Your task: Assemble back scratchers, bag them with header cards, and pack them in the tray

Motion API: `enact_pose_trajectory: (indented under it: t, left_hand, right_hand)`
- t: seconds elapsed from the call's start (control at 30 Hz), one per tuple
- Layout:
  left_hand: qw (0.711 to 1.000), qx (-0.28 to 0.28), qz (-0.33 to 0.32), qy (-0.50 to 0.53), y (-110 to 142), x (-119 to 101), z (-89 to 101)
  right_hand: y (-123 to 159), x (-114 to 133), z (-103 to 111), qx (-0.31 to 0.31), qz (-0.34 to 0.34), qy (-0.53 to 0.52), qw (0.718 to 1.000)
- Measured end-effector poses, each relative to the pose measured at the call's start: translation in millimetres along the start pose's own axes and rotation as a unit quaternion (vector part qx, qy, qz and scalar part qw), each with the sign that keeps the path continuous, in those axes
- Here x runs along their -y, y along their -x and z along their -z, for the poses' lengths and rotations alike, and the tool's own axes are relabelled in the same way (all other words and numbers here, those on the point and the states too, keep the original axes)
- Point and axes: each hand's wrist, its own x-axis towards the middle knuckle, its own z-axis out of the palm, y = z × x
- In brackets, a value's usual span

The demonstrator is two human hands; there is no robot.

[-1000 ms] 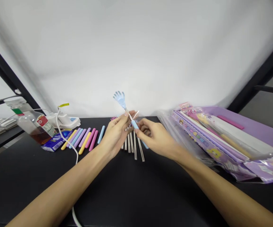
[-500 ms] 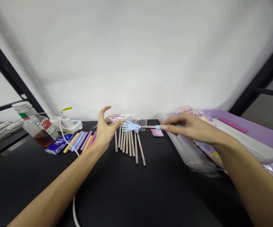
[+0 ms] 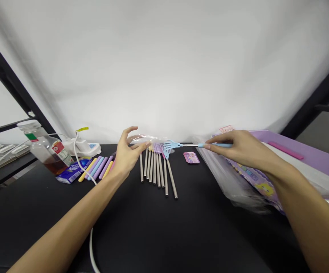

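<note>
Rightward, your right hand (image 3: 240, 148) has drawn the blue hand-shaped scratcher (image 3: 192, 145), its handle grasped, near the metal rods (image 3: 158, 170) on your worktop (image 3: 198, 227); your left hand's (image 3: 126, 153) grip on the clear wrapper (image 3: 144, 138) is unclear.

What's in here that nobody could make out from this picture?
All in the head view:
Coloured sticks: right end of the row hidden behind the left hand.
Purple box: partly behind the right arm, cut off by the right edge.
Bottle label, pink card: print too small.
</note>
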Motion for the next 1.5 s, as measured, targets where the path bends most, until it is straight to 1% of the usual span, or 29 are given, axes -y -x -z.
enact_pose_trajectory:
  t: [0.1, 0.23, 0.3, 0.37, 0.43, 0.53, 0.6, 0.63, 0.73, 0.8, 0.87, 0.93, 1.0, 1.07, 1.13, 1.17, 1.2, 1.23, 1.27, 1.33, 1.4, 1.5]
  left_hand:
    - [1.000, 0.002, 0.002, 0.015, 1.1, 0.2, -2.1]
    - [0.999, 0.023, 0.011, 0.030, 6.3, -0.7, -10.5]
    - [0.998, 0.040, 0.004, 0.041, 10.4, -2.0, -16.9]
    - [0.996, 0.057, -0.004, 0.062, 15.0, -4.0, -23.8]
    - [0.994, 0.074, -0.001, 0.078, 19.4, -6.5, -30.0]
    - [0.991, 0.087, 0.014, 0.102, 22.9, -9.6, -35.5]
    - [0.991, 0.070, 0.013, 0.116, 21.8, -10.4, -35.0]
    - [0.991, 0.053, 0.012, 0.118, 20.2, -10.5, -33.4]
    - [0.993, 0.005, 0.032, 0.117, 13.1, -9.8, -25.2]
    - [0.990, -0.002, 0.058, 0.126, 8.8, -9.3, -19.5]
    - [0.988, 0.012, 0.076, 0.137, 6.9, -8.9, -16.5]
    - [0.985, 0.039, 0.086, 0.142, 8.4, -8.5, -17.3]
    - [0.985, 0.072, 0.084, 0.135, 13.3, -8.5, -21.7]
    - [0.984, 0.114, 0.075, 0.118, 20.5, -9.3, -28.3]
    - [0.978, 0.166, 0.069, 0.102, 27.8, -10.8, -34.9]
    - [0.975, 0.192, 0.066, 0.096, 30.6, -11.8, -37.4]
    - [0.972, 0.210, 0.058, 0.089, 32.5, -12.8, -39.1]
    - [0.971, 0.217, 0.047, 0.083, 33.4, -13.8, -39.9]
    - [0.973, 0.214, 0.037, 0.079, 33.2, -14.6, -39.8]
    - [0.979, 0.184, 0.031, 0.086, 30.6, -15.9, -37.3]
    - [0.981, 0.153, 0.047, 0.109, 26.8, -17.0, -33.2]
    - [0.975, 0.145, 0.080, 0.149, 23.5, -19.5, -28.2]
  right_hand:
    - [-0.5, 2.1, 0.4, 0.005, -0.007, -0.018, 1.000]
    - [-3.6, 8.9, -6.6, 0.056, 0.007, -0.072, 0.996]
    - [-5.1, 16.1, -17.8, 0.085, 0.017, -0.116, 0.990]
    - [-5.1, 26.3, -33.8, 0.114, 0.013, -0.186, 0.976]
    - [-3.6, 38.2, -51.0, 0.118, -0.008, -0.260, 0.958]
    - [-0.8, 51.8, -67.4, 0.109, -0.033, -0.314, 0.943]
    - [-0.3, 53.2, -67.7, 0.114, -0.021, -0.346, 0.931]
    - [-0.5, 51.3, -65.0, 0.129, -0.004, -0.366, 0.922]
    - [-2.3, 39.3, -52.8, 0.204, 0.058, -0.413, 0.886]
    - [-3.4, 32.1, -47.5, 0.231, 0.072, -0.421, 0.874]
    - [-3.7, 29.6, -47.2, 0.221, 0.065, -0.418, 0.879]
    - [-3.4, 32.2, -50.9, 0.194, 0.056, -0.395, 0.896]
    - [-2.7, 37.8, -56.5, 0.135, 0.062, -0.348, 0.926]
    - [-2.2, 43.9, -62.2, 0.053, 0.074, -0.296, 0.951]
    - [-1.8, 48.4, -66.9, -0.015, 0.083, -0.264, 0.961]
    - [-1.7, 49.8, -68.6, -0.029, 0.087, -0.259, 0.962]
    - [-1.5, 50.6, -69.5, -0.027, 0.091, -0.260, 0.961]
    - [-1.2, 50.6, -69.6, -0.012, 0.095, -0.264, 0.960]
    - [-0.9, 49.8, -68.9, 0.013, 0.099, -0.271, 0.958]
    - [-0.2, 46.5, -65.0, 0.066, 0.110, -0.291, 0.948]
    - [0.5, 41.7, -58.9, 0.099, 0.131, -0.315, 0.935]
    - [1.7, 37.0, -50.8, 0.134, 0.176, -0.325, 0.919]
